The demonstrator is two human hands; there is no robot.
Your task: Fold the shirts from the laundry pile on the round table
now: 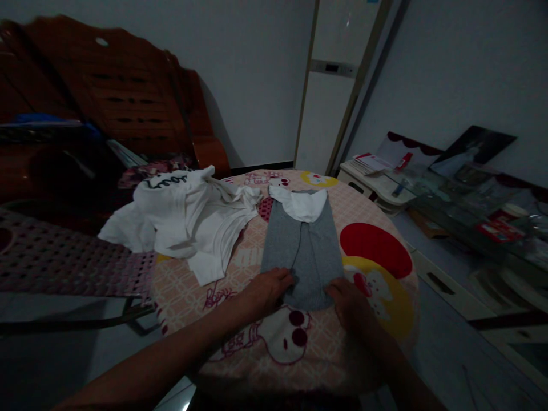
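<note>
A grey garment with a white collar lies folded into a long panel on the round table, its collar at the far end. My left hand is closed on the near left part of the cloth, fingertips curled at its surface. At the near right edge my right hand pinches the same garment between thumb and fingers. Left of it, a crumpled heap of white clothing with dark lettering hangs partly over the table's left side. Neither hand touches the white heap.
A pink patterned cloth with cartoon figures covers the table. A carved wooden sofa stands behind on the left, above a woven lounger. At the right is a glass-topped cabinet with clutter. A tall white air conditioner stands against the wall.
</note>
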